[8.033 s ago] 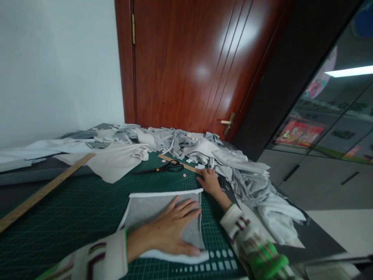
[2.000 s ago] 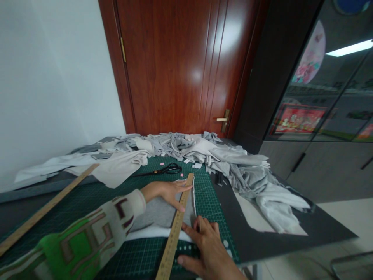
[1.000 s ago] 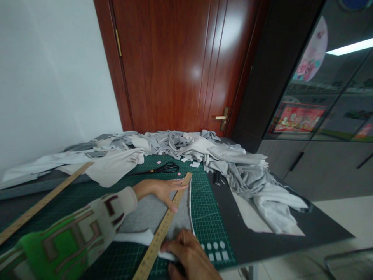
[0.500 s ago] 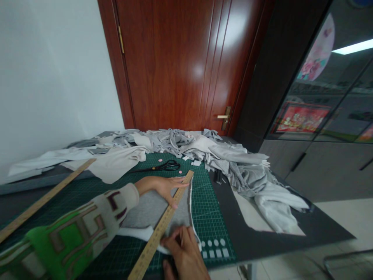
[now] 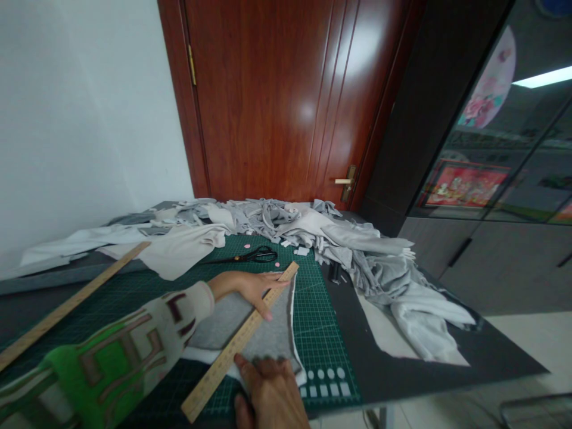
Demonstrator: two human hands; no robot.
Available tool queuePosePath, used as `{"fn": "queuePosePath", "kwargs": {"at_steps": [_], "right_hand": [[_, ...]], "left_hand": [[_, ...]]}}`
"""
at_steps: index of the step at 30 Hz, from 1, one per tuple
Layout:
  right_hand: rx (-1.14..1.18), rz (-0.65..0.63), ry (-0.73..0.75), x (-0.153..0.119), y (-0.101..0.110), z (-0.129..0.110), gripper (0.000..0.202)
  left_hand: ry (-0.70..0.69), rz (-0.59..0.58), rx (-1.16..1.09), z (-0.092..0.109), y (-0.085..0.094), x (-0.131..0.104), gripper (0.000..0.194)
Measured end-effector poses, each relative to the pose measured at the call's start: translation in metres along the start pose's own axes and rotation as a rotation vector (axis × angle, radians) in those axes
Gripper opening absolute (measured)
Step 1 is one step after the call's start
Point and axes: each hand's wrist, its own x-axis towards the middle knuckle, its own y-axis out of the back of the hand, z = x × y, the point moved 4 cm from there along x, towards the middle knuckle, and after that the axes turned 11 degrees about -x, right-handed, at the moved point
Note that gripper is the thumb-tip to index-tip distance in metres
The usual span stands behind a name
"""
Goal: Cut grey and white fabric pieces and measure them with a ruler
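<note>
A wooden ruler (image 5: 226,357) lies diagonally over a grey piece of fabric (image 5: 279,325) with a white edge, on a green cutting mat (image 5: 315,322). My left hand (image 5: 254,292) is open across the ruler's far part, fingers spread and pressing it onto the cloth. Nearer to me, my right hand (image 5: 272,387) rests palm down on the fabric's near edge. One of its fingertips touches the ruler's side; the other fingers are slightly bent and partly hidden. Black scissors (image 5: 257,255) lie beyond the fabric.
A second wooden ruler (image 5: 75,304) lies at the left beside a cream cloth (image 5: 174,256). Grey and white fabric scraps (image 5: 268,214) are heaped along the back, with more cloth (image 5: 402,292) at the right. A small black object (image 5: 334,271) sits beside the mat.
The ruler's near end has swung left and now shows whole. My right hand has gone from bunched fingers to lying flatter, its fingertip at the ruler. My left hand stays nearly in place.
</note>
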Motion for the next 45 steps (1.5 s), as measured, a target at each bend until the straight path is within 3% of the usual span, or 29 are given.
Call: {"fn": "queuePosePath", "kwargs": {"at_steps": [6, 11, 16, 22, 25, 30, 33, 37, 41, 45], "right_hand": [[-0.004, -0.003, -0.096, 0.004, 0.009, -0.007, 0.042], [0.028, -0.101, 0.058, 0.016, 0.011, -0.004, 0.027], [-0.048, -0.066, 0.129, 0.018, 0.008, -0.004, 0.010], [-0.182, -0.307, 0.065, 0.034, 0.005, -0.022, 0.031], [-0.098, -0.204, -0.002, 0.039, 0.004, -0.026, 0.028], [0.118, 0.057, 0.057, 0.026, 0.001, -0.026, 0.023], [0.186, 0.030, 0.140, 0.024, 0.003, -0.024, 0.026], [0.271, -0.146, 0.293, 0.035, 0.011, -0.031, 0.031], [0.184, -0.259, 0.209, 0.044, 0.006, -0.042, 0.033], [-0.004, -0.232, -0.087, 0.036, -0.013, -0.050, 0.035]], "left_hand": [[-0.046, 0.049, -0.008, -0.005, -0.004, 0.002, 0.108], [-0.024, 0.074, -0.043, -0.016, -0.001, 0.001, 0.106], [-0.024, 0.066, -0.069, -0.019, 0.001, -0.001, 0.101], [-0.041, 0.041, -0.091, -0.016, 0.000, -0.003, 0.099], [-0.037, 0.033, -0.096, -0.016, 0.001, -0.003, 0.101], [-0.069, 0.038, -0.107, -0.015, 0.004, -0.004, 0.101], [-0.083, 0.033, -0.118, -0.016, 0.004, -0.004, 0.101], [-0.100, 0.030, -0.115, -0.020, 0.002, -0.003, 0.093], [-0.112, 0.053, -0.105, -0.025, 0.000, 0.000, 0.088], [-0.118, 0.077, -0.103, -0.026, 0.000, 0.002, 0.086]]}}
